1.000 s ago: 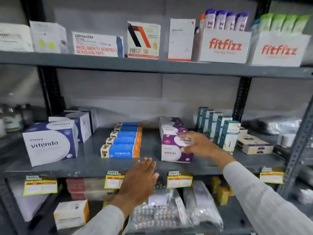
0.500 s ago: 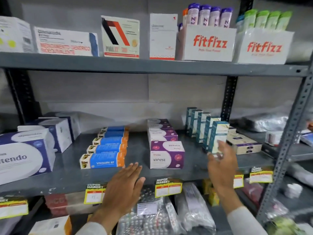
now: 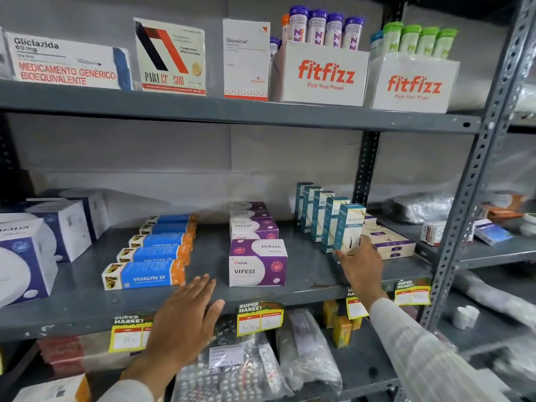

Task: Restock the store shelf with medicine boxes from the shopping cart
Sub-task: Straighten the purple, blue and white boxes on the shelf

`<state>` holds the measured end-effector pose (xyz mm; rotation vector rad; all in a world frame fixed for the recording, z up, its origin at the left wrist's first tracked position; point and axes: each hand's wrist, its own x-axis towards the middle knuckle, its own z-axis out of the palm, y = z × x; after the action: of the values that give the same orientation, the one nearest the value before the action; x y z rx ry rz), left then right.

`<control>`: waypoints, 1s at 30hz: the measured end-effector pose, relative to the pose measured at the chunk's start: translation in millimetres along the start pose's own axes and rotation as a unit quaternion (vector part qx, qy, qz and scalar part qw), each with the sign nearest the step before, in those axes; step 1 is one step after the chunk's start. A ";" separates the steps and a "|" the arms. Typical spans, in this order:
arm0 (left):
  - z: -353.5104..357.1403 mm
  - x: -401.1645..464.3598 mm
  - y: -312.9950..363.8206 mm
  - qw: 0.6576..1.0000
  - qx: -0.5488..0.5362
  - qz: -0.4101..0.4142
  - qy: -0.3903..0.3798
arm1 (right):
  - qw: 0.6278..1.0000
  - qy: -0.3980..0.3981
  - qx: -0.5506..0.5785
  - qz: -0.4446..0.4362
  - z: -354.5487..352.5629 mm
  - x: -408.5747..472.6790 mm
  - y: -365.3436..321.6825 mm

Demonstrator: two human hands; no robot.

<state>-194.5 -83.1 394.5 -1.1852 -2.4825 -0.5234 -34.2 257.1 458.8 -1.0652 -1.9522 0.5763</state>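
Right hand (image 3: 361,264) reached teal box (image 3: 349,227).

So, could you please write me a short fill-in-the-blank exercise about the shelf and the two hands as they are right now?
1. The right hand touches the front ____ box in its row.
2. The left hand is open and holds ____.
3. The front purple box reads ____.
4. The tubes in the right fitfizz carton have ____ caps.

Missing words: teal; nothing; Virest; green
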 end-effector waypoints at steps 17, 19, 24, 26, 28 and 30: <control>-0.5 0.5 0.3 1.000 0.002 -0.008 -0.006 | 0.989 0.104 0.094 -0.053 1.7 -39.4 -0.2; -1.5 -0.2 1.4 1.000 0.002 -0.012 0.000 | 0.978 0.090 0.126 -0.141 1.6 -64.1 -20.9; -6.5 -2.8 4.1 1.000 0.002 -0.016 -0.002 | 0.939 -0.100 0.039 -0.327 26.8 -104.0 -71.3; -6.6 -2.2 3.1 1.000 -0.001 -0.011 -0.009 | 0.926 -0.090 -0.006 -0.367 43.1 -104.9 -75.8; -4.9 -1.0 0.4 1.000 -0.005 -0.008 -0.016 | 0.925 -0.073 0.008 -0.372 54.0 -98.3 -74.8; -3.2 0.1 -1.7 1.000 -0.008 -0.008 -0.017 | 0.931 -0.054 0.038 -0.358 59.6 -87.2 -72.7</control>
<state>-195.4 -85.5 397.0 -1.1917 -2.5226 -0.5310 -90.9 144.0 437.9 -0.2194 -2.2045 0.2957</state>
